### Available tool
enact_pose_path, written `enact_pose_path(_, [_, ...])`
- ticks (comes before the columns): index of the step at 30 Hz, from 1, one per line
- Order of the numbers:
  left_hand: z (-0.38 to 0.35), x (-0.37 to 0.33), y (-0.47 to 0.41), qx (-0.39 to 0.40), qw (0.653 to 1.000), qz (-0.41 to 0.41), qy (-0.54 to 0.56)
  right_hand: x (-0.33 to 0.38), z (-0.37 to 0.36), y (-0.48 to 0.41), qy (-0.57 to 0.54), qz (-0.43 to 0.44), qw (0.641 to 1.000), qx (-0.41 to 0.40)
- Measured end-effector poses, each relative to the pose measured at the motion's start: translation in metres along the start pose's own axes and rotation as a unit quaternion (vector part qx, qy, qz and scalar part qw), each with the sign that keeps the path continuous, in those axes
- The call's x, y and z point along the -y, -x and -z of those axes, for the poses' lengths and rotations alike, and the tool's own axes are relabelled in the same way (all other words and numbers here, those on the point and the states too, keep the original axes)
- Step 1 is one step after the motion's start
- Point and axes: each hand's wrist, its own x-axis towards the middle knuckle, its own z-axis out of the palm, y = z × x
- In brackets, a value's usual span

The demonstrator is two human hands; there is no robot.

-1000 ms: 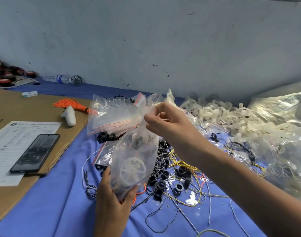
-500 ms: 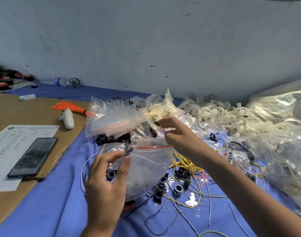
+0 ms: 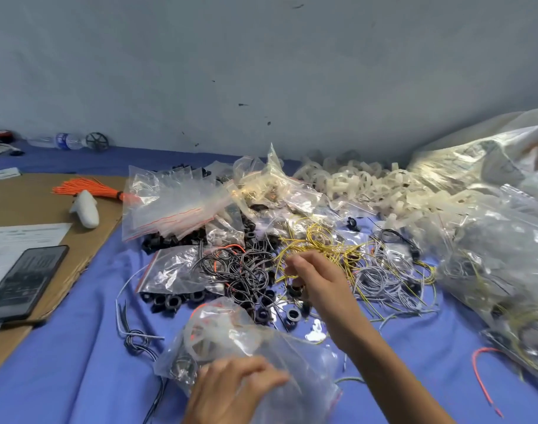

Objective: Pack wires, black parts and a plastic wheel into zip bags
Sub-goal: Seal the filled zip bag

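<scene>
My left hand (image 3: 231,390) grips a clear zip bag (image 3: 270,344) lying low over the blue cloth near the front. Inside it are a white plastic wheel (image 3: 206,335), some black parts and an orange wire. My right hand (image 3: 319,283) reaches into the heap beyond the bag, its fingers curled down and pinching a black ring part (image 3: 294,291). Tangled black wires (image 3: 240,267) lie left of that hand, and yellow wires (image 3: 319,240) lie just behind it. More loose black rings (image 3: 169,301) sit at the left of the heap.
Empty zip bags (image 3: 169,206) are stacked behind the wires. White plastic wheels (image 3: 368,182) are piled at the back, with big filled plastic bags (image 3: 491,240) on the right. A cardboard sheet (image 3: 26,197) at left carries a phone (image 3: 26,283), paper and orange wires (image 3: 87,188).
The bag came down from mid-air to just above the cloth. My right hand let go of its top and moved forward into the parts heap. My left hand shifted to the bag's near side.
</scene>
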Motion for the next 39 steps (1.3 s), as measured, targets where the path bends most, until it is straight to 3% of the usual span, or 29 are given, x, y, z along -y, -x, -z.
enact_pose_path(3, [-0.011, -0.009, 0.021, 0.101, 0.994, 0.048, 0.006, -0.010, 0.036, 0.016, 0.100, -0.004, 0.994, 0.044])
enact_pose_path(6, [-0.012, -0.019, 0.028, 0.131, 0.988, 0.075, 0.018, -0.030, 0.065, 0.040, 0.273, -0.034, 0.945, 0.179])
enact_pose_path(9, [-0.012, -0.025, 0.025, 0.133, 0.986, 0.081, 0.054, -0.044, 0.082, 0.066, 0.282, -0.072, 0.921, 0.259])
enact_pose_path(11, [-0.011, -0.018, 0.045, 0.118, 0.992, 0.041, -0.010, -0.049, 0.084, 0.078, 0.236, -0.080, 0.929, 0.274])
enact_pose_path(13, [-0.027, -0.015, 0.061, 0.043, 0.995, 0.031, -0.089, -0.053, 0.079, 0.082, 0.195, -0.079, 0.941, 0.266])
enact_pose_path(14, [-0.027, -0.014, 0.061, 0.108, 0.989, -0.035, -0.096, -0.056, 0.074, 0.081, 0.188, -0.070, 0.946, 0.254])
enact_pose_path(15, [-0.020, -0.012, 0.056, 0.136, 0.986, -0.040, -0.086, -0.055, 0.068, 0.080, 0.183, -0.062, 0.952, 0.236])
enact_pose_path(19, [0.012, -0.002, -0.002, -0.045, 0.999, 0.019, 0.023, -0.026, 0.051, 0.056, 0.125, -0.040, 0.981, 0.142])
enact_pose_path(21, [0.041, 0.004, -0.037, -0.090, 0.992, 0.059, 0.064, 0.009, 0.049, 0.037, 0.083, -0.022, 0.989, 0.121])
enact_pose_path(23, [0.071, 0.011, -0.066, -0.095, 0.989, 0.083, 0.071, 0.048, 0.050, 0.018, 0.128, 0.059, 0.986, 0.091])
enact_pose_path(26, [0.100, 0.018, -0.099, -0.117, 0.987, 0.089, 0.070, 0.101, 0.058, -0.003, 0.291, 0.159, 0.943, 0.035])
enact_pose_path(33, [0.081, 0.036, -0.111, -0.098, 0.957, 0.146, 0.232, 0.135, 0.072, -0.010, 0.246, 0.129, 0.957, 0.078])
enact_pose_path(39, [0.037, 0.056, -0.105, -0.051, 0.951, 0.171, 0.253, 0.109, 0.088, -0.013, 0.214, 0.097, 0.969, 0.071])
